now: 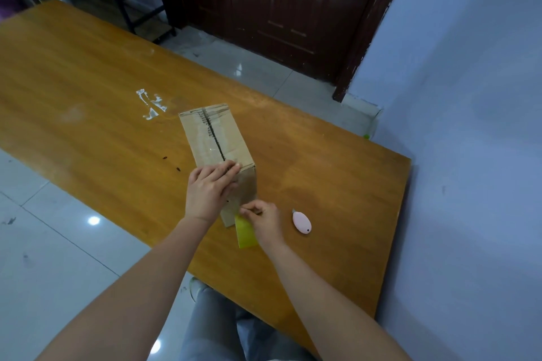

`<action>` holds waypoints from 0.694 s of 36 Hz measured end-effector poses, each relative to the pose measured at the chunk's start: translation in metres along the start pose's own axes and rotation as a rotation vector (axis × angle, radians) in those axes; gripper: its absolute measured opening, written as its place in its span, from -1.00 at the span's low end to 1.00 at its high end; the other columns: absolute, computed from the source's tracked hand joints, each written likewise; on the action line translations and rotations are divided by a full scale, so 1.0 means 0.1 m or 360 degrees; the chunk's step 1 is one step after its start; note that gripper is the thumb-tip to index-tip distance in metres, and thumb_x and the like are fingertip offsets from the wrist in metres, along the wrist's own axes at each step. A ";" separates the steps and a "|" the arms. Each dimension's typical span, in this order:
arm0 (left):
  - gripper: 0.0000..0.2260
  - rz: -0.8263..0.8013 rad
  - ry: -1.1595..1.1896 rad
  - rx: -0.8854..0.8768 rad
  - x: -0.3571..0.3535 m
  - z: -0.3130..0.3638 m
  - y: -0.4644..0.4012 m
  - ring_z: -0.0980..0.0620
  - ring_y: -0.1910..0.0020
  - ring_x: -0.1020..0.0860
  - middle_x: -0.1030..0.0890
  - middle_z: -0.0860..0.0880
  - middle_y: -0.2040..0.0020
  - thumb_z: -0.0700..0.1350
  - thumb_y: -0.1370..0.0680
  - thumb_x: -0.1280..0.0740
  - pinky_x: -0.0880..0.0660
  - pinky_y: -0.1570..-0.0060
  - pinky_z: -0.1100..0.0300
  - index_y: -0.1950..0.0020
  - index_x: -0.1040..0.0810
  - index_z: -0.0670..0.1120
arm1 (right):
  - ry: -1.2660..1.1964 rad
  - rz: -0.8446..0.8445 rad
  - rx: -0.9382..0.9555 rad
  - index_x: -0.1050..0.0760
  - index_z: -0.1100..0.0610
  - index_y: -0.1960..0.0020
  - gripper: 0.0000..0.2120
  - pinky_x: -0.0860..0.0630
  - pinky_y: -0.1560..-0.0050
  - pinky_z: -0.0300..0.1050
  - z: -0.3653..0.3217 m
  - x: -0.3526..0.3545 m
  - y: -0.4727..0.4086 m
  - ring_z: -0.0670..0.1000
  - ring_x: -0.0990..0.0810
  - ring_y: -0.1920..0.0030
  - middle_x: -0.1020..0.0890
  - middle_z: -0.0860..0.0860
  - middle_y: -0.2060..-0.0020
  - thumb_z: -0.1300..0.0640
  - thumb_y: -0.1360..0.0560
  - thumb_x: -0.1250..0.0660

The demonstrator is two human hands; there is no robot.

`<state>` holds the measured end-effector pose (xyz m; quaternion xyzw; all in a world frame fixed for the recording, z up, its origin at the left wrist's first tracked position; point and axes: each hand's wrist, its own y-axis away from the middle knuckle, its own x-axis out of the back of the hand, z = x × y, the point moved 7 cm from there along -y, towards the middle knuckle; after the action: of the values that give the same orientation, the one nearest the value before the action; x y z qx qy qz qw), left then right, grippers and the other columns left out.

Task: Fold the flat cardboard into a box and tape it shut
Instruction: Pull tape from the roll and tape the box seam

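Bench: wide bare surface left of and beyond cardboard box, open to approach. Box standing mid-bench, blocking straight passage. Pink cutter lying right of box, near right hand. Bare strip between cutter and wall. Wall closing off right side.

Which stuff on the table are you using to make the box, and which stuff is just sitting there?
Being used:
- cardboard box, with the left hand pressing on its near top edge
- yellow-green strip, pinched by the right hand at the box's near end; it may be tape, hard to tell

Just lying there:
- small pink cutter, untouched, right of the hands
- old white residue on the wooden table
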<state>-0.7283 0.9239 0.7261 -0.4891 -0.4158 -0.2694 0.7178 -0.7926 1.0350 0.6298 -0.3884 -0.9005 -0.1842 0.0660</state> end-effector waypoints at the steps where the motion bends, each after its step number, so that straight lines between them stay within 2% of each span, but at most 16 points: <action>1: -0.69 0.0003 0.0000 -0.0008 0.00 0.00 0.00 -0.07 0.05 -0.60 -0.63 0.00 -0.14 -0.02 -0.54 -0.19 -0.30 -0.04 0.07 -0.18 -0.62 -0.05 | 0.0005 -0.0005 0.0004 -0.65 0.12 0.17 -0.98 -0.51 -0.06 0.12 0.01 0.00 0.00 0.10 -0.60 0.05 -0.68 0.06 0.20 0.18 -0.41 -0.44; 4: -0.68 -0.0019 0.0025 -0.0010 -0.02 -0.02 0.00 -0.08 0.04 -0.59 -0.62 0.00 -0.16 -0.02 -0.54 -0.20 -0.28 -0.05 0.08 -0.21 -0.60 -0.04 | -0.0015 -0.0016 0.0021 -0.65 0.10 0.19 -0.97 -0.52 0.00 0.02 0.01 0.00 0.02 -0.01 -0.60 0.12 -0.65 -0.05 0.26 0.19 -0.41 -0.43; 6: -0.67 -0.0036 0.0008 0.0018 -0.03 -0.03 0.00 -0.08 0.06 -0.59 -0.62 0.00 -0.16 -0.01 -0.53 -0.20 -0.27 -0.05 0.09 -0.23 -0.58 -0.04 | -0.0007 -0.0027 0.0017 -0.64 0.06 0.19 -0.95 -0.52 -0.01 0.01 0.01 0.00 0.02 -0.02 -0.60 0.11 -0.65 -0.07 0.25 0.18 -0.42 -0.43; 11: -0.61 -0.0133 -0.0018 0.0139 -0.06 -0.01 -0.07 -0.10 0.09 -0.56 -0.61 0.00 -0.12 -0.11 -0.37 -0.50 -0.29 0.01 0.03 -0.19 -0.59 -0.04 | 0.0006 -0.0044 -0.0006 -0.63 0.05 0.16 -0.95 -0.51 -0.03 0.02 0.00 0.00 0.03 0.02 -0.59 0.07 -0.66 -0.03 0.20 0.16 -0.45 -0.40; 14: -0.61 -0.0195 -0.0070 0.0173 -0.06 -0.01 -0.11 -0.10 0.10 -0.55 -0.60 0.02 -0.09 -0.08 -0.34 -0.50 -0.40 0.07 -0.01 -0.15 -0.57 -0.03 | -0.0016 -0.0044 -0.0008 -0.64 0.07 0.15 -0.95 -0.51 0.00 -0.02 -0.01 0.02 0.03 -0.03 -0.59 0.11 -0.65 -0.05 0.22 0.17 -0.46 -0.40; 18: -0.64 -0.0246 -0.0146 0.0173 -0.08 0.00 -0.17 -0.10 0.13 -0.53 -0.59 0.02 -0.08 -0.02 -0.35 -0.49 -0.40 0.11 0.00 -0.12 -0.57 -0.03 | -0.0043 -0.0052 -0.0031 -0.64 0.10 0.14 -0.95 -0.50 -0.02 -0.02 -0.02 0.02 0.03 -0.02 -0.59 0.09 -0.66 -0.02 0.19 0.18 -0.45 -0.40; 22: -0.68 -0.0296 -0.0175 0.0123 -0.12 0.02 -0.23 -0.13 0.15 -0.52 -0.59 -0.01 -0.06 0.00 -0.36 -0.49 -0.38 0.15 0.01 -0.06 -0.58 -0.04 | -0.0051 -0.0046 -0.0067 -0.62 0.02 0.19 -0.94 -0.49 -0.01 0.00 -0.01 0.01 0.02 -0.02 -0.59 0.10 -0.65 -0.07 0.22 0.14 -0.45 -0.40; 25: -0.71 -0.0311 -0.0210 0.0061 -0.13 0.03 -0.28 -0.15 0.17 -0.52 -0.59 -0.05 -0.02 0.02 -0.37 -0.49 -0.40 0.19 0.00 0.00 -0.58 -0.08 | -0.0120 -0.0056 -0.0110 -0.57 -0.10 0.30 -0.81 -0.50 0.00 0.04 0.00 -0.01 0.02 -0.03 -0.57 0.14 -0.63 -0.13 0.28 0.14 -0.44 -0.40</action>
<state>-0.7578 0.9158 0.7286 -0.4492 -0.5130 -0.2974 0.6683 -0.7904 1.0358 0.6306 -0.3814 -0.9021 -0.2015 0.0155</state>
